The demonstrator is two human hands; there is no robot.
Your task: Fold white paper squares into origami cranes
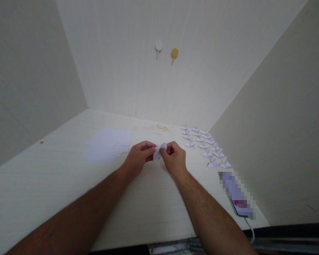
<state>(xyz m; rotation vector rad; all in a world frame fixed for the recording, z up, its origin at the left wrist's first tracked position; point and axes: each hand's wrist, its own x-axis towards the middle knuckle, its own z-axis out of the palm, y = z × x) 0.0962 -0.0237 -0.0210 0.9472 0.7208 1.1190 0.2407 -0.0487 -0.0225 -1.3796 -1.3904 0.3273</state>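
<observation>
My left hand (138, 155) and my right hand (174, 158) meet above the middle of a pale wooden table (55, 184). Both pinch a small piece of folded white paper (158, 151) between their fingertips, held a little above the tabletop. Its shape is partly hidden by my fingers.
Loose white paper sheets (107, 144) lie left of my hands. Several small folded paper figures (206, 147) sit in rows at the right by the wall. A phone (236, 194) with a white cable lies near the front right edge. Two round hooks (167, 49) hang on the back wall.
</observation>
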